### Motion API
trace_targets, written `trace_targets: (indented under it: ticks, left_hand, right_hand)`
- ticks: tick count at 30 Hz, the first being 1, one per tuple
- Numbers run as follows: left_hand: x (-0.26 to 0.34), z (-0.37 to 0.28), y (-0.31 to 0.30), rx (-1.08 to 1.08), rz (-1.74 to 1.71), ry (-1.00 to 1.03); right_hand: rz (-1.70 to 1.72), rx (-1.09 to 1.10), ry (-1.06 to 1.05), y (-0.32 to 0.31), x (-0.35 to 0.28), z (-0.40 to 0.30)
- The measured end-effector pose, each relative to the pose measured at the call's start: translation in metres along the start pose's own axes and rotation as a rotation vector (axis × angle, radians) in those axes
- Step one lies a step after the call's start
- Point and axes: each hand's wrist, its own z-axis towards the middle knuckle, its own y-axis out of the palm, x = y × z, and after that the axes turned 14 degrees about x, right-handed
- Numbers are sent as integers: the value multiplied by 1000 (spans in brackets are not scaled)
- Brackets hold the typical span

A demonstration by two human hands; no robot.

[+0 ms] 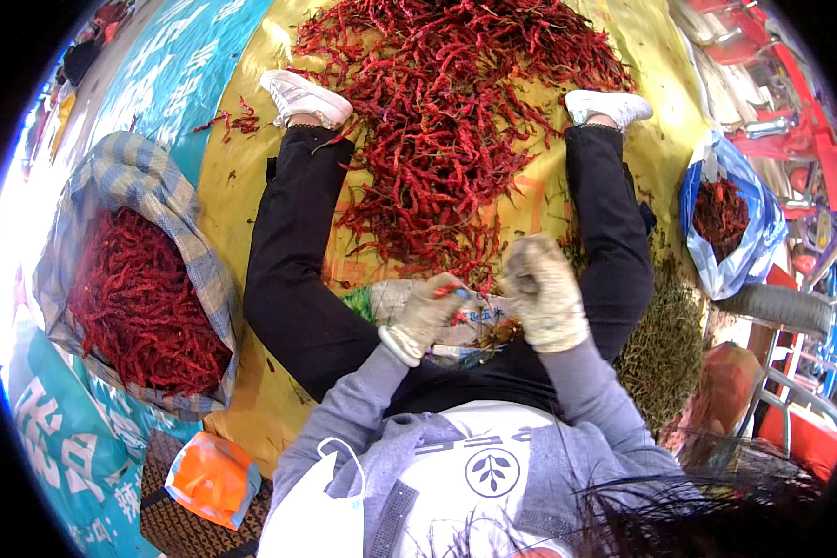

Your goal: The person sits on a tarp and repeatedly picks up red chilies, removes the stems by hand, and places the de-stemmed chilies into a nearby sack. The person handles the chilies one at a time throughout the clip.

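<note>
A long heap of dried red chili peppers [432, 160] lies on a yellow plastic sheet between my outstretched legs. My left hand [432, 307], in a pale work glove, is bent over the near end of the heap with red showing at its fingers, shut on what looks like a red chili pepper. To its right my right hand [540, 293], gloved too and slightly blurred, is curled; whether anything is inside it is hidden. Below and between the hands, a printed sack [390, 296] lies in front of my lap, with brownish scraps on it.
A checked woven sack [213, 279] full of red chilies stands at left. At right are a blue and white plastic bag [767, 220] of darker chilies, a pile of dry stems [659, 349] and a tire [781, 307]. An orange packet [213, 478] lies at lower left.
</note>
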Motion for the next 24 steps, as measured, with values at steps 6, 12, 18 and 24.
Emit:
trace_targets:
  ticks: [6,12,18,24]
  left_hand:
    - [6,-7,-1,-180,-805,-197]
    - [18,-12,27,-470,-879,-195]
    - [16,-16,18,-511,-805,-268]
    - [-4,-9,-12,107,-368,-79]
  right_hand:
    - [-710,47,-84,-84,-133,-34]
    - [-2770,7,137,-146,-183,-81]
    - [-1509,-83,-523,-37,-68,-54]
    - [-1005,-225,-123,-3,62,11]
